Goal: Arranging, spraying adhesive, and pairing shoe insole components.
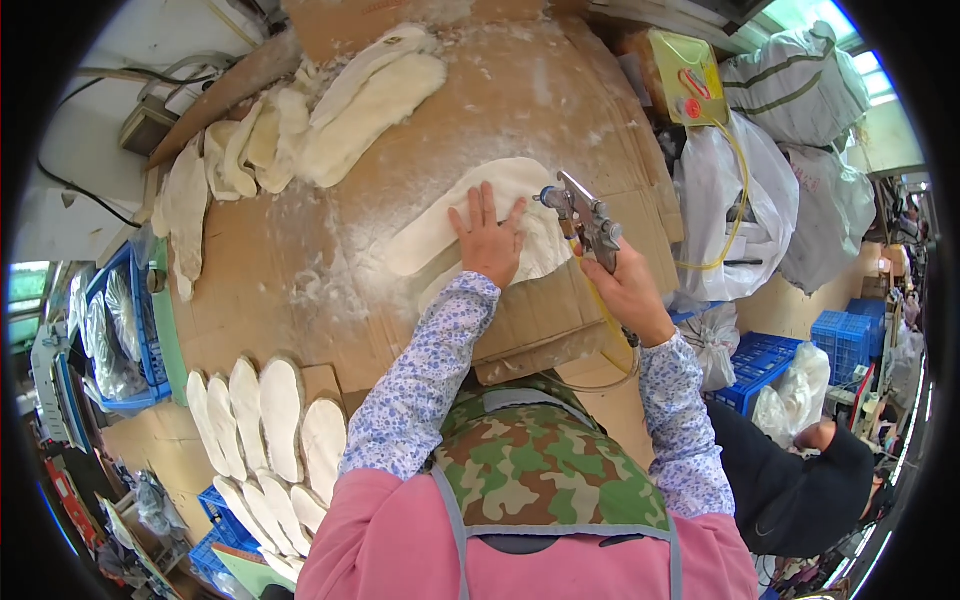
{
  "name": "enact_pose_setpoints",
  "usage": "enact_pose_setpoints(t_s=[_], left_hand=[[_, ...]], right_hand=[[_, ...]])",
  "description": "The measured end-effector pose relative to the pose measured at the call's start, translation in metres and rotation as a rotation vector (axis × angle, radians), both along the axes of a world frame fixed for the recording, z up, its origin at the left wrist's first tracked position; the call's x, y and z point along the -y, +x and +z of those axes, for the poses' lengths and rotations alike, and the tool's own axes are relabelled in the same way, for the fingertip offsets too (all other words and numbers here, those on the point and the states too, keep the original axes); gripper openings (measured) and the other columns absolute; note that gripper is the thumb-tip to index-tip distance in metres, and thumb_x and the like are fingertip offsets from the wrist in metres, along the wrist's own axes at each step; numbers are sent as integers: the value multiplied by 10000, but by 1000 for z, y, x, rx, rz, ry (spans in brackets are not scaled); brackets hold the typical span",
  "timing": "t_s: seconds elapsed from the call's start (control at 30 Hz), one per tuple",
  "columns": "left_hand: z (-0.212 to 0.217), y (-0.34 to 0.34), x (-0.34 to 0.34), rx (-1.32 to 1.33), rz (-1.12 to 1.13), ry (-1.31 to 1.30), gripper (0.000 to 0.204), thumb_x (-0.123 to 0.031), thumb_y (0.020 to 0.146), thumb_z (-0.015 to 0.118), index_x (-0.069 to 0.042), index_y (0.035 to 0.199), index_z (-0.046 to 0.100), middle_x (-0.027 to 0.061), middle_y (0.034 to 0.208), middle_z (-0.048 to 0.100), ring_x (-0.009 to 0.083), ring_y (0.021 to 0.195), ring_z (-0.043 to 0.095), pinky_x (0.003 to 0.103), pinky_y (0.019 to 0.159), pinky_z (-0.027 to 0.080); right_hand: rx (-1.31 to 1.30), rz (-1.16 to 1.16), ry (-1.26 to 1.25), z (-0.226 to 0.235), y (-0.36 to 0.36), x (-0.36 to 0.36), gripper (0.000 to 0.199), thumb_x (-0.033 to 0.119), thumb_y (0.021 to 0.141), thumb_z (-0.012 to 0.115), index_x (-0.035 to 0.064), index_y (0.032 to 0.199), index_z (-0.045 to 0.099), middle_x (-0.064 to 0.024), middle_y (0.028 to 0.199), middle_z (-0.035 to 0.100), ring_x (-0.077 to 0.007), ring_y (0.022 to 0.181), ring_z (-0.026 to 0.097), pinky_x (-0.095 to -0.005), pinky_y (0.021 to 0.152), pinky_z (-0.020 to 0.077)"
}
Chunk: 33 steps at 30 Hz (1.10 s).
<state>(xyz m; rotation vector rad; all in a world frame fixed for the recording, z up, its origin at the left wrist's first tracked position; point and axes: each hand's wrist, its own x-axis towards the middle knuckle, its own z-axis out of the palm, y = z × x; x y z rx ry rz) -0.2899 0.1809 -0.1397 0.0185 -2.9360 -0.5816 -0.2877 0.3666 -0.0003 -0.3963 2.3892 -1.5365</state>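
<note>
- Camouflage-print fabric apron [550, 450] with grey edging, worn over a pink long-sleeved top [390, 530], is lying nearest the camera.
- Beyond it, a cream, fluffy, foot-shaped pad [438, 232] is lying aslant on the brown cardboard-covered tabletop [245, 300].
- A silver metal spray gun [592, 226] with a blue nozzle [549, 197] is pointing toward the left hand [491, 240]; a burst could be striking the thumb, because the tip is sitting just beside it.
- Loose white fibres [325, 290] are littering the cardboard, so a jet could be scattering them; weak pressure could be letting the pad slide.
- A thin yellow hose [746, 180] is looping at the right and could be snagging during a wide swing.
- The left hand is spreading its fingers, palm down on the pad, gripping nothing.
- The right hand [630, 288] is curling closed round the gun's handle; whether a finger is pressing the trigger, I cannot tell.
</note>
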Motion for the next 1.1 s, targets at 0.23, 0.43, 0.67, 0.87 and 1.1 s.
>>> enact_pose_setpoints(t_s=[0.23,0.43,0.67,0.87,1.1], left_hand=[[0,1,0,13,-1,40,511,-297,882,556,-286,1378,430,207,1522,130,389,1403,123,656,1062,71],[0,3,0,-1,-9,82,492,-286,884,555,-269,1365,454,216,1523,122,392,1405,112,641,1070,73],[-1,8,6,-73,-30,138,460,-284,876,558,-174,1319,501,250,1501,166,389,1397,141,589,1096,88],[2,19,13,-52,-19,163,456,-261,881,538,-123,1313,493,231,1489,215,368,1394,162,555,1110,104],[8,41,36,-29,50,144,439,-247,878,538,-119,1297,502,204,1467,269,358,1385,178,568,1105,106]], right_hand=[[-43,-46,73,-11,-8,2,276,18,849,571,-11,1117,512,-77,837,613,-154,762,566,-295,720,459],[-48,-85,83,-14,-13,-1,290,26,848,582,-12,1126,509,-89,857,627,-164,762,574,-299,718,461],[-80,-77,136,-11,-15,4,274,32,850,579,-1,1115,521,-85,852,621,-171,759,571,-305,713,459],[14,-27,119,-12,-9,13,256,28,849,571,0,1099,523,-90,844,613,-181,756,563,-313,715,457],[-8,50,162,-10,-5,34,226,31,850,570,1,1069,523,-90,832,603,-185,752,556,-322,706,453]])
